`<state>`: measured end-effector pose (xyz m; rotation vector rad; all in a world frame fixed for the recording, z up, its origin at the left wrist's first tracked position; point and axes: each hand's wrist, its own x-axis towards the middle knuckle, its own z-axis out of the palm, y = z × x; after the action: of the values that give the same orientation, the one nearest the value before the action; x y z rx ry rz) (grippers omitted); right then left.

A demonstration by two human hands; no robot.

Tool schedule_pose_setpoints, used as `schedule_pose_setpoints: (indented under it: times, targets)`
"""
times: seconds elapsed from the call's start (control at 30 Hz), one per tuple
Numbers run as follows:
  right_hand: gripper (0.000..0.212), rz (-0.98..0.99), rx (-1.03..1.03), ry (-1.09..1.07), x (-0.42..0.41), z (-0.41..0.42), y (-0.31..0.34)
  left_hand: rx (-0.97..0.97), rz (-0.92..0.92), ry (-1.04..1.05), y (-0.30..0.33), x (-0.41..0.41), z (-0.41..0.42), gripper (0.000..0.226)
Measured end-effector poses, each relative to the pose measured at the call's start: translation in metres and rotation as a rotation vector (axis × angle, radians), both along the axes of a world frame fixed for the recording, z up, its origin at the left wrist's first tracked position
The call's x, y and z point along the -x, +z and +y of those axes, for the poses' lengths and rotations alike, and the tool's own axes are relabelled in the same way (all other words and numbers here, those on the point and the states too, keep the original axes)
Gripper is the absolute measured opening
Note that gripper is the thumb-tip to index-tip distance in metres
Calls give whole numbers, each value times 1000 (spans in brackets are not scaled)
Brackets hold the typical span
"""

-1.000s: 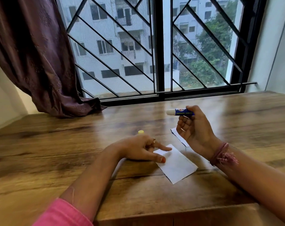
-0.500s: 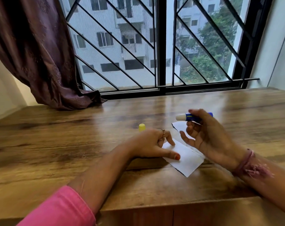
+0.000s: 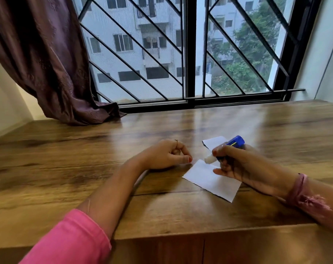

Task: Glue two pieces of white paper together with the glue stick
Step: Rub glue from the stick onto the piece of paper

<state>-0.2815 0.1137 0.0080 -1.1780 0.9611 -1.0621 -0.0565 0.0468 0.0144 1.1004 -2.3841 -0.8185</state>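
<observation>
Two white paper pieces lie on the wooden table (image 3: 85,168). The near paper (image 3: 209,181) lies flat at centre right. The far paper (image 3: 215,141) shows partly behind my right hand (image 3: 242,164). That hand grips a blue glue stick (image 3: 235,142), tilted down-left. Its white glue tip (image 3: 209,159) is at the near paper's far corner. My left hand (image 3: 165,155) rests on the table just left of that paper. Its fingers are curled and its thumb is close to the paper's edge. Nothing shows in it.
A dark purple curtain (image 3: 47,63) hangs at the back left and drapes onto the table's far edge. A barred window (image 3: 188,54) runs along the back. The table's front edge (image 3: 181,237) is close below my forearms.
My right hand has come down and tipped the glue stick onto the near paper. My left hand has slid off that paper to the left and curled. The yellow cap is out of sight.
</observation>
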Motion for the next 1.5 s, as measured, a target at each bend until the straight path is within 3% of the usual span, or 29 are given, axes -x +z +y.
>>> schedule_pose_setpoints:
  times: [0.13,0.33,0.5,0.7,1.13,1.5]
  targets:
    - [8,117,-18,143,14,1,9,-139,-30,-48,4,-4,0,23]
    - [15,131,60,223,7,0,19,-218,-143,-46,12,-13,0,25]
    - [30,339,247,59,-21,-8,11,-306,-190,-68,16,-17,2,20]
    - [27,524,425,-29,-32,-7,-7,-324,-236,-56,19,-18,4,23]
    - [38,654,573,-23,-37,-1,-8,-348,-254,-29,19,-18,5,23]
    - [33,702,621,-50,-37,1,-8,-363,-244,-31,18,-18,5,23]
